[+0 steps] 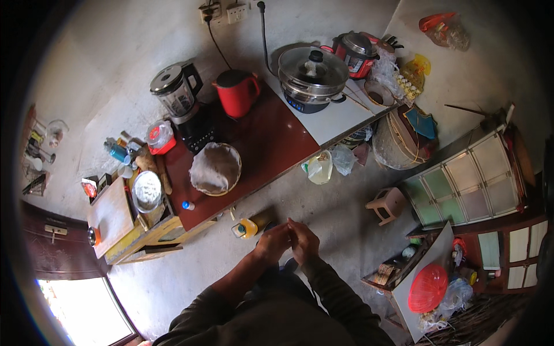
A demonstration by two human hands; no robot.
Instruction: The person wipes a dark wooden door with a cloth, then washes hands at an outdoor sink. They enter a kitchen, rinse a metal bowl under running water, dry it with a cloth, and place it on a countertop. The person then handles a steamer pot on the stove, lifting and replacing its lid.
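My left hand [273,243] and my right hand [304,242] meet in front of my body, above the concrete floor. Their fingertips touch or nearly touch, and the fingers hide whatever might lie between them. Just beyond my left hand a bottle of yellow liquid [246,229] with a dark cap stands on the floor. Farther off, on a dark red countertop [277,142], sits a round basket lined with cloth [215,169]. A small bottle with a blue cap [188,205] is near the counter's front edge.
Along the wall stand a blender [175,93], a red kettle [236,93], a lidded steamer pot [314,73] and a red electric pressure cooker [355,54]. At left, a metal bowl of white powder [147,191] sits beside a wooden board [113,220]. A plastic stool [386,205] and a red basket [427,288] are at right.
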